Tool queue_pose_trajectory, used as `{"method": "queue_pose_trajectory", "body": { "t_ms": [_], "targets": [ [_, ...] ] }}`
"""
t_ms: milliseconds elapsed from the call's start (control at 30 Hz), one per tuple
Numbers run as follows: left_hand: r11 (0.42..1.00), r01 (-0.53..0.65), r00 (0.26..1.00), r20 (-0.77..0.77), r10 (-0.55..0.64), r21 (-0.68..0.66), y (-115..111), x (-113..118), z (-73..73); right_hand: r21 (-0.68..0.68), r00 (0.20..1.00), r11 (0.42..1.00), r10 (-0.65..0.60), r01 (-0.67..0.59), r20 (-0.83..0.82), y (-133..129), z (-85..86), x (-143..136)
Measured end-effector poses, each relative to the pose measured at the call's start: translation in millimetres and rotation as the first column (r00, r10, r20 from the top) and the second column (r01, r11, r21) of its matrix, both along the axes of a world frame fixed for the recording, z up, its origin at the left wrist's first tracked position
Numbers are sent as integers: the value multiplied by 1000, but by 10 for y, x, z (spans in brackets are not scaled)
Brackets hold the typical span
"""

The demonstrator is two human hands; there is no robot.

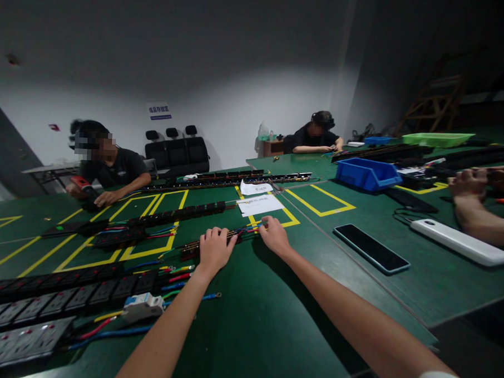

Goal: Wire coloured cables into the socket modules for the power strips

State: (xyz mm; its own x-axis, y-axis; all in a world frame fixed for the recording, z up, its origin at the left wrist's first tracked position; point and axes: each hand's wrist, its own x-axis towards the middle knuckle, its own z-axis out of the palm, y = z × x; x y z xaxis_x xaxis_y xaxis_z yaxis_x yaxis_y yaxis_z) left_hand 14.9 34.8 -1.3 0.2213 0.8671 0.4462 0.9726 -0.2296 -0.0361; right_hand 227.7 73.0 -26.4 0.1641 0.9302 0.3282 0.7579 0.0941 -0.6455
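Forearms [334, 304] crossed the table [246, 328]; beyond, a wired bar [193, 246] lay lengthwise left to right, its wire-bearing end angled slightly away. Left hand [214, 251]: half-curled over the bar, grip hidden. Right hand [274, 234]: nearly closed, pinching wires [251, 229].

Slim dark strip [191, 246] with coloured wires, flat on green tabletop [230, 316].

Both of my bare arms reach forward, hands close together.

My left hand [216, 249] lies palm down, fingers bent and curled over at the tips; my right hand [274, 234] sits just beside it, fingertips drawn together in a pinch, its forearm [347, 310] slanting in from the lower right under a pale sleeve.
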Motion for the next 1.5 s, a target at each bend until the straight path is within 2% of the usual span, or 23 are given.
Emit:
{"method": "queue_pose_trajectory", "body": {
  "t_ms": [1100,1500],
  "targets": [
    [998,-8,999,32,10,-60,-24,20,50,6,1000,1000,-7,7,11,1,-4,-1],
    [1000,-19,1000,1,19,-23,-23,20,21,26,1000,1000,-1,1,-7,12,-28,-2]
  ]
}}
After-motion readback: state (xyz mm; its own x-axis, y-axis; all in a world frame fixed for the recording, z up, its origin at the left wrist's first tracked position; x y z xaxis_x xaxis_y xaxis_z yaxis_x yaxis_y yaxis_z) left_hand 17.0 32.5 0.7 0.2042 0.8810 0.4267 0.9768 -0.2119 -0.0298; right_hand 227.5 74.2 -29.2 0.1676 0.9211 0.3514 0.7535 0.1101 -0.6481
